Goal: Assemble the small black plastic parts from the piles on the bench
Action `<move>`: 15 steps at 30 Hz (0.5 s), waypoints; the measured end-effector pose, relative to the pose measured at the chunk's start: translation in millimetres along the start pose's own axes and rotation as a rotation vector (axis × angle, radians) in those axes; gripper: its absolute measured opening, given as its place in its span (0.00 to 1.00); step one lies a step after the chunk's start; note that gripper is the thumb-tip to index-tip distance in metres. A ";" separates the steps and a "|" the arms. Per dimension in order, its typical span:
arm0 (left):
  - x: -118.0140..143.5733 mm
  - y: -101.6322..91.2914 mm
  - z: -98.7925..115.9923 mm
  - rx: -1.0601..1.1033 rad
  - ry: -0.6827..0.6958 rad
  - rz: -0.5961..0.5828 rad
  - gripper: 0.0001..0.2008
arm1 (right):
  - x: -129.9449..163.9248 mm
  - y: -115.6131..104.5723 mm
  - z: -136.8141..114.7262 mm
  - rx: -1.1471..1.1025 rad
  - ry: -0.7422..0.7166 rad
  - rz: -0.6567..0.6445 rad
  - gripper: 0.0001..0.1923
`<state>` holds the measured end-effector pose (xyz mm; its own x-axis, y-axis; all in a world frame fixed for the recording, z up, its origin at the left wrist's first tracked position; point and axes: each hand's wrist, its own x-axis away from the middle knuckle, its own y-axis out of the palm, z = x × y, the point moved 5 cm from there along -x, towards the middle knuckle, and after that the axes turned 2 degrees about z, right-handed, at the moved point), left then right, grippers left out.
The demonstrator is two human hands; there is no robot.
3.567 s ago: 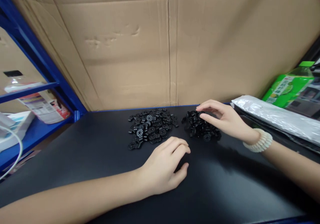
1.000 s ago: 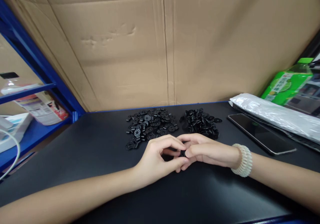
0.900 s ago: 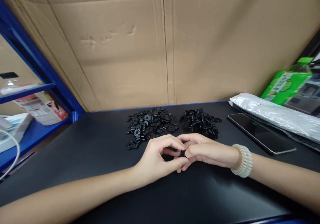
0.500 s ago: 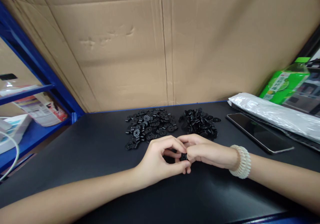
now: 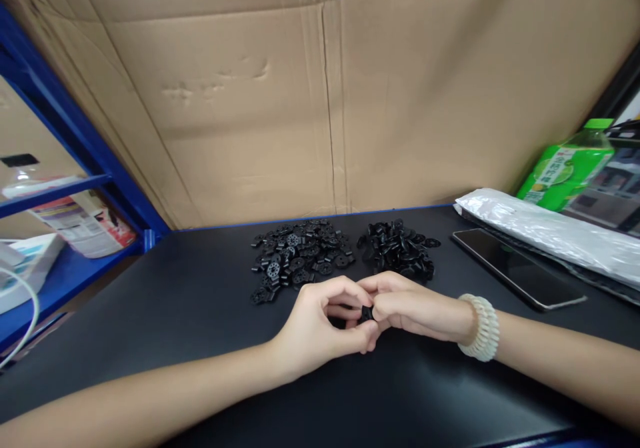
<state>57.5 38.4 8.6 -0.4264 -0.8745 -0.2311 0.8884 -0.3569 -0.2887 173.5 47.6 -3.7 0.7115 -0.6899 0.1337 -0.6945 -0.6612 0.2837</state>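
My left hand (image 5: 320, 328) and my right hand (image 5: 407, 305) meet fingertip to fingertip over the black tabletop (image 5: 200, 341). Between them they pinch a small black plastic part (image 5: 367, 313). Just beyond the hands lie two heaps of black parts: a wider pile of flat round discs with holes (image 5: 297, 258) on the left and a tighter pile of small pieces (image 5: 397, 248) on the right. A pale coiled band (image 5: 480, 325) circles my right wrist.
A dark phone (image 5: 517, 268) lies flat at the right, beside a long silvery plastic bag (image 5: 550, 231) and a green bottle (image 5: 565, 171). A cardboard wall (image 5: 330, 95) closes the back. Blue shelving (image 5: 65, 181) with a bottle and boxes stands left.
3.6 s ago my right hand was on the right pile and my left rested flat. Both hands have since come together on one small part; in the last second they barely moved.
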 end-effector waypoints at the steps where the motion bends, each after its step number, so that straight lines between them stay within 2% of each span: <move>1: -0.2 -0.3 -0.5 0.013 -0.006 -0.002 0.07 | 0.1 -0.1 0.0 -0.005 -0.003 -0.005 0.08; 9: 0.0 0.8 -1.9 0.068 -0.013 0.005 0.09 | -0.7 0.8 -0.5 -0.054 -0.028 -0.028 0.08; 15: -2.2 -9.6 -2.9 0.226 -0.019 0.103 0.06 | -0.7 -2.4 0.3 -0.143 -0.055 -0.012 0.14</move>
<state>49.5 44.7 9.2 -0.3301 -0.9153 -0.2308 0.9434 -0.3280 -0.0485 174.6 49.6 -4.7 0.7101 -0.6997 0.0788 -0.6608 -0.6235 0.4179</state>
